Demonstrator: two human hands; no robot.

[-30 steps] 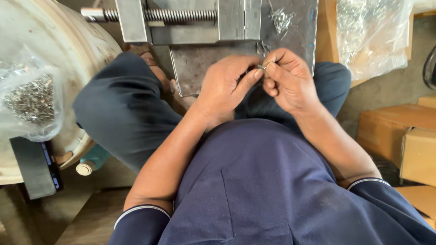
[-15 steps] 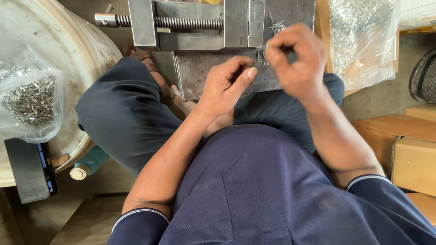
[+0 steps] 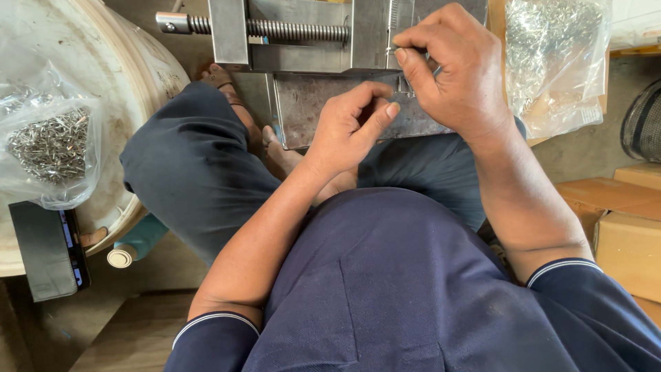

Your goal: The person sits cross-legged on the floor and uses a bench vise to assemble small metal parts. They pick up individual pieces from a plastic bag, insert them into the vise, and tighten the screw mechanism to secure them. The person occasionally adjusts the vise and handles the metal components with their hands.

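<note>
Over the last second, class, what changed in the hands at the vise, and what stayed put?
The right hand rose from beside the left hand to the metal vise, pinching a small metal piece. The left hand stayed low, fingers curled. The bags of metal parts stayed put.

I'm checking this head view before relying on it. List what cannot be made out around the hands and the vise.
- Head view: the small metal piece pinched by the right hand is too small and mostly covered by its fingers.
- The metal vise is cut off by the top edge; the right hand hides its jaw area.
- The left hand: its curled fingers hide whether it holds anything.
- The bag of metal parts: single pieces too small to tell.
</note>
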